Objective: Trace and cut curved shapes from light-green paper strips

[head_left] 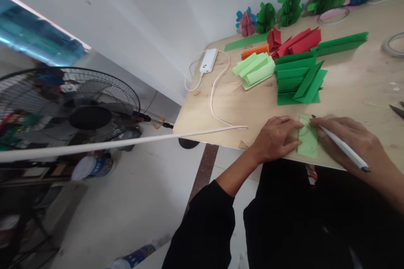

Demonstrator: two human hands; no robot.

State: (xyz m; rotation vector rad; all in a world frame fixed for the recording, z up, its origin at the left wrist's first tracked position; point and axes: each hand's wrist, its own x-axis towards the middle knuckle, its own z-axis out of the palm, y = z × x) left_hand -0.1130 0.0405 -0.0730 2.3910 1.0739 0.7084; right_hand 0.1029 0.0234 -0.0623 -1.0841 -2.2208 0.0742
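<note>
A small light green paper strip point(307, 145) lies flat at the table's front edge, with thin dark curved lines drawn on it. My left hand point(277, 136) rests at its left side, thumb and forefinger spread apart, their tips on the paper. In my right hand point(350, 138) is a white pen point(345, 147), tilted, its dark tip over the strip's upper right part. Beyond my hands sit folded dark green papers point(298, 80), folded light green papers point(255, 69) and folded red papers point(298, 44).
A white power bank point(208, 60) with a white cable point(214, 88) lies on the table's left. Paper figures point(290, 8) line the wall. Tape rolls point(394, 46) and dark blades point(397, 111), perhaps scissors, are at the right. A fan point(90, 113) stands left.
</note>
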